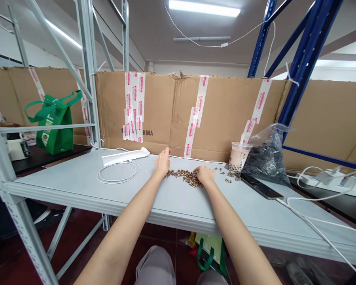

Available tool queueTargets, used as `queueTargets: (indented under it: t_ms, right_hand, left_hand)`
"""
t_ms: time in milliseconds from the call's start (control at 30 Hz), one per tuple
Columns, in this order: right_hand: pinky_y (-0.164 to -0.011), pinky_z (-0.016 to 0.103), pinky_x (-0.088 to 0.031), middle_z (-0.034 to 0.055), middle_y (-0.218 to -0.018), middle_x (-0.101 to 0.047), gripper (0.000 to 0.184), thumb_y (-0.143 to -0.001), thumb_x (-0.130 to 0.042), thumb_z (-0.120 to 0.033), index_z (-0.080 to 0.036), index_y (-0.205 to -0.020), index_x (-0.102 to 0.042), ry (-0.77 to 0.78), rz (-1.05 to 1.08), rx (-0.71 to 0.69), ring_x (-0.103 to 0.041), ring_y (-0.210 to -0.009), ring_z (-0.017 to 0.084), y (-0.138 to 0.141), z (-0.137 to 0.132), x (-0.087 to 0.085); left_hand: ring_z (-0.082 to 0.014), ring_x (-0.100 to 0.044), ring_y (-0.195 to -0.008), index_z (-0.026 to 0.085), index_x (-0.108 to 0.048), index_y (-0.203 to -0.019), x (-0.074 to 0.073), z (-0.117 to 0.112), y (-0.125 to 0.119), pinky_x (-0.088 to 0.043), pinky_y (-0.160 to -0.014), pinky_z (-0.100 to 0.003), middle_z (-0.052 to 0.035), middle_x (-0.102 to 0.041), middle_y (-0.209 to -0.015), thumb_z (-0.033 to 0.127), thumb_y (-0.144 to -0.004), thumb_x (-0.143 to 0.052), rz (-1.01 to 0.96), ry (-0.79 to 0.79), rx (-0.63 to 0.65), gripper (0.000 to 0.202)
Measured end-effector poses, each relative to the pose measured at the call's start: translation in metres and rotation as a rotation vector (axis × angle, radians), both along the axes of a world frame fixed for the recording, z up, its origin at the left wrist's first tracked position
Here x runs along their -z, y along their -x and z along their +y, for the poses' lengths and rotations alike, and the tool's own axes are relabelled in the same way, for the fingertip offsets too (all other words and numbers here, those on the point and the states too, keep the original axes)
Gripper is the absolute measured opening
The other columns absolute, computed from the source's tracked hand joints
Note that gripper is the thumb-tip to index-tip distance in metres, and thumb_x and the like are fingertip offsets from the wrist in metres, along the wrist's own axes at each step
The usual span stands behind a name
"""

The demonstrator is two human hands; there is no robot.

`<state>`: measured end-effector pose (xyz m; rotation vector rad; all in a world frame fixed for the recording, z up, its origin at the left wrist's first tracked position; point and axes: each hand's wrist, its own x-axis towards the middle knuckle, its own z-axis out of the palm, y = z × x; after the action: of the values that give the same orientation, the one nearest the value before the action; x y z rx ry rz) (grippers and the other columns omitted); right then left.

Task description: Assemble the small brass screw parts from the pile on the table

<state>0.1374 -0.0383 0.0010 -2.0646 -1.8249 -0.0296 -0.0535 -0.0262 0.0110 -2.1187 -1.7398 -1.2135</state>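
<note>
white shelf top (77,178), front edge below; left hand (162,163), right hand (204,175) open, seemingly empty, flanking brass pieces (184,178)

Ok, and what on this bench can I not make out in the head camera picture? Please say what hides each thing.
In the head view:
- Small brass-coloured pieces: too small to tell their exact kind.
- Anything under the left hand or right hand: hidden by the hands.
- Dark plastic bag: its contents are blurred by the plastic.
- Carton lettering: its first letters are partly covered by tape.
</note>
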Motion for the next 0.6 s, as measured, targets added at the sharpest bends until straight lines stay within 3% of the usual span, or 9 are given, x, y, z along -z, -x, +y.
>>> queueTargets:
  t_ms: [100, 267, 467, 600]
  right_hand:
    - [-0.082, 0.038, -0.031, 0.0070, -0.090, -0.065, 0.023, -0.074, -0.048, -0.019, -0.027, -0.081, -0.069, 0.014, 0.042, -0.011, -0.056, -0.089, 0.021, -0.002, 0.003, 0.000]
    - [-0.076, 0.031, -0.036, 0.0065, -0.087, -0.065, 0.018, -0.071, -0.053, -0.022, -0.024, -0.081, -0.068, 0.045, 0.098, 0.009, -0.057, -0.085, 0.020, -0.006, 0.008, 0.002]
    - [-0.084, 0.040, -0.031, 0.0124, -0.100, -0.060, 0.025, -0.071, -0.049, -0.012, -0.020, -0.088, -0.066, -0.175, -0.019, 0.223, -0.053, -0.097, 0.025, -0.019, 0.005, -0.001]
    - [-0.077, 0.034, -0.035, 0.0071, -0.092, -0.064, 0.022, -0.072, -0.049, -0.018, -0.024, -0.083, -0.067, -0.177, 0.142, 0.134, -0.055, -0.091, 0.022, -0.022, 0.008, -0.004]
  left_hand:
    - [-0.0186, -0.048, -0.091, 0.022, -0.050, -0.092, 0.000, 0.000, 0.000, -0.039, -0.069, -0.026, -0.0055, -0.050, -0.096, 0.006, -0.071, -0.046, 0.044, -0.035, -0.033, 0.026]
    - [-0.0178, -0.047, -0.086, 0.020, -0.053, -0.079, -0.002, 0.000, -0.001, -0.038, -0.067, -0.026, -0.0060, -0.048, -0.090, 0.012, -0.079, -0.040, 0.020, -0.075, -0.115, 0.016]
    - [-0.0181, -0.046, -0.088, 0.020, -0.051, -0.090, -0.005, -0.003, -0.003, -0.036, -0.070, -0.026, -0.0069, -0.050, -0.093, 0.022, -0.085, -0.035, -0.005, -0.131, -0.149, 0.017]
    - [-0.0186, -0.047, -0.088, 0.018, -0.049, -0.095, -0.006, -0.001, -0.003, -0.035, -0.072, -0.027, -0.0078, -0.055, -0.092, 0.024, -0.086, -0.033, -0.031, -0.092, -0.163, 0.019]
